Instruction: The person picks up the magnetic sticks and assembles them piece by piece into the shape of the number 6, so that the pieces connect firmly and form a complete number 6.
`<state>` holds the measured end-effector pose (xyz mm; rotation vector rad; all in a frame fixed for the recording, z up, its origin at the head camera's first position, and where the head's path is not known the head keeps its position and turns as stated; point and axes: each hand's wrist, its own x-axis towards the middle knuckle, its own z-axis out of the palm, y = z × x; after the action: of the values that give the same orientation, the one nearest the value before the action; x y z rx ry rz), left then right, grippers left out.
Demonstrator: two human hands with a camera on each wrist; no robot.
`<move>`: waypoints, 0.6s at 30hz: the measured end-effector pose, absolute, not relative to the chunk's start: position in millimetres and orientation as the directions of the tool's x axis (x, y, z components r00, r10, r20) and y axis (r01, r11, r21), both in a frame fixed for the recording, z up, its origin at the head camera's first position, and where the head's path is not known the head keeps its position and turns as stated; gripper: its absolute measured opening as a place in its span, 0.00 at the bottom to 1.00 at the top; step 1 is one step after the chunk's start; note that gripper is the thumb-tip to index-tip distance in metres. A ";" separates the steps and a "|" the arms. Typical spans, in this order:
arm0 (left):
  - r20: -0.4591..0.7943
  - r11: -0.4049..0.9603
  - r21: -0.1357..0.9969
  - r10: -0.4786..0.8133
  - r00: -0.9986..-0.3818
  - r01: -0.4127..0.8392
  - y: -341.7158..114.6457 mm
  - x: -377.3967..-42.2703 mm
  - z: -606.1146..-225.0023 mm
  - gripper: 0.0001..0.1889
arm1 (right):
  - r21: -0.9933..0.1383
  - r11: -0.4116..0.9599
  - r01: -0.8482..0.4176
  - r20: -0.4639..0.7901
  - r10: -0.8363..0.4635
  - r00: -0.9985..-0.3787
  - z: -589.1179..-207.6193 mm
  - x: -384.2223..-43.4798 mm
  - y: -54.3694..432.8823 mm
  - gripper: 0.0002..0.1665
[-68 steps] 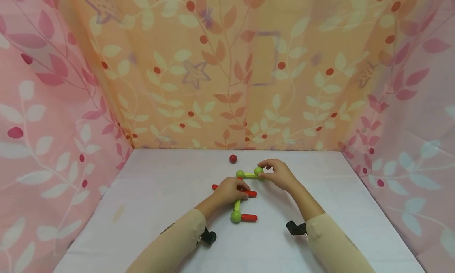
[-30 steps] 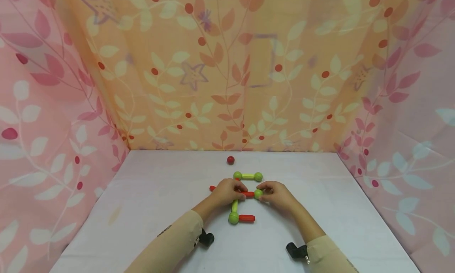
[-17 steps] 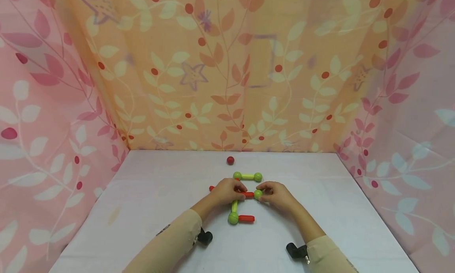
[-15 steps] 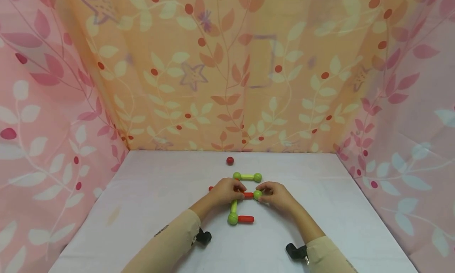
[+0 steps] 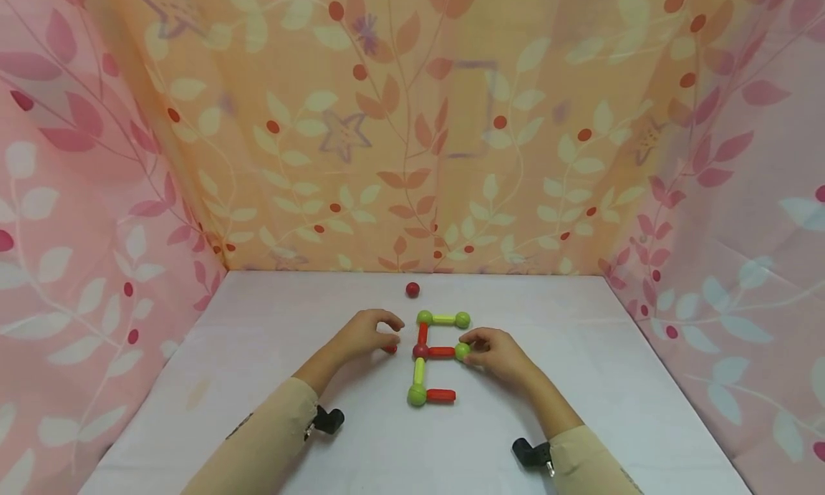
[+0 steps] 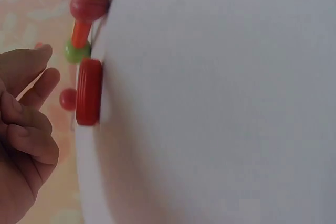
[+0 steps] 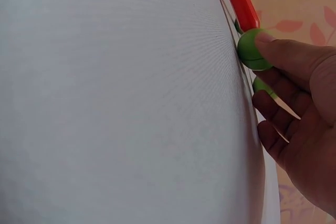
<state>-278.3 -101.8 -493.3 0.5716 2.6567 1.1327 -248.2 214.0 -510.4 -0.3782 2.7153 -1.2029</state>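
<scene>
In the head view, red and yellow-green rods and balls lie joined in an E-like shape. Its spine runs from a green ball [image 5: 425, 316] through a dark red ball [image 5: 420, 351] to a near green ball [image 5: 417, 394]. My right hand [image 5: 503, 352] pinches the green ball [image 7: 252, 51] at the end of the red middle rod [image 5: 442, 352]. My left hand [image 5: 364, 332] hovers left of the shape, fingers loosely bent and holding nothing. Close by its fingers lies a loose red rod [image 6: 89, 93], mostly hidden by the hand in the head view.
A loose red ball [image 5: 412, 289] sits behind the shape. At the near arm, a red rod [image 5: 441, 395] has no ball on its right end. The white table [image 5: 258, 294] is bounded by patterned cloth walls behind and at both sides.
My right hand came from the far green ball to the middle rod's end, where a green ball now sits. The left hand let go of the middle and moved left to the loose red rod.
</scene>
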 end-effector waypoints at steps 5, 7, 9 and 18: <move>-0.049 0.643 0.718 0.427 -0.903 0.266 -119.1 -280.9 -499.0 0.17 | -0.753 0.642 -0.144 -0.047 -0.272 -0.961 -507.7 -247.4 212.8 0.20; -0.068 0.647 0.721 0.420 -0.905 0.246 -122.9 -282.7 -502.9 0.17 | -0.757 0.637 -0.150 -0.043 -0.277 -0.960 -507.5 -247.4 213.1 0.20; -0.089 0.657 0.720 0.406 -0.910 0.222 -125.8 -283.6 -507.1 0.16 | -0.761 0.630 -0.152 -0.045 -0.286 -0.957 -507.4 -247.3 213.0 0.20; -0.121 0.673 0.720 0.363 -0.924 0.170 -130.6 -286.0 -516.2 0.16 | -0.768 0.625 -0.140 -0.053 -0.281 -0.958 -511.0 -248.5 214.0 0.21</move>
<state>-286.0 -130.6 -516.2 0.4274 2.6342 1.0960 -248.5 214.0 -511.0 -0.3501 2.6775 -1.2437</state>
